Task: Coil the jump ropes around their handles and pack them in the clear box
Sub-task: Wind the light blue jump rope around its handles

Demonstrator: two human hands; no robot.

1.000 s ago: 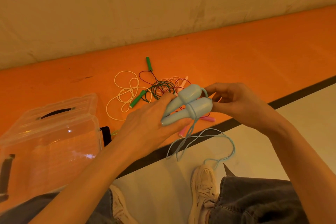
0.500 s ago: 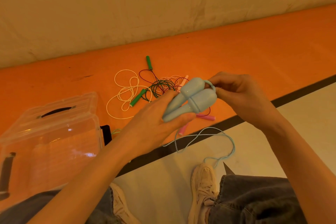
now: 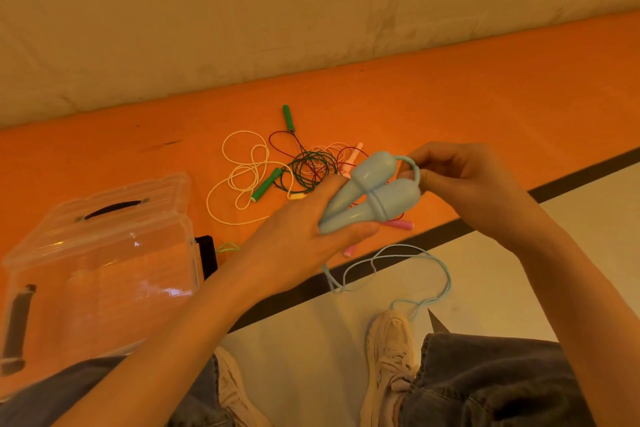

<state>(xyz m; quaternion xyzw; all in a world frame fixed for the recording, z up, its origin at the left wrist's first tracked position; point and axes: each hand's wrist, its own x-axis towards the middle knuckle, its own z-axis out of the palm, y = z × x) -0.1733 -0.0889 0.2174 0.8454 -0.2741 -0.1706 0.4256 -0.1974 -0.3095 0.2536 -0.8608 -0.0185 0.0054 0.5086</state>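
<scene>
My left hand [image 3: 304, 236] grips the narrow ends of two light blue jump rope handles [image 3: 372, 194], held side by side above the floor. A couple of turns of light blue rope circle their middle. My right hand [image 3: 460, 180] pinches a loop of that rope at the handles' wide ends. The loose blue rope [image 3: 408, 267] hangs down and lies on the floor near my shoe. The clear box [image 3: 100, 263] stands at the left with its lid on.
A tangle of ropes [image 3: 304, 166] lies on the orange floor beyond my hands: green handles [image 3: 266, 184], pink handles [image 3: 398, 225], a white cord [image 3: 239, 173]. A black stripe [image 3: 571, 180] divides orange floor from pale floor. My legs and shoes fill the bottom.
The rope has been drawn tighter round the handles, with another turn laid on. My right hand moved up to the wide ends, and the loose rope below has shortened.
</scene>
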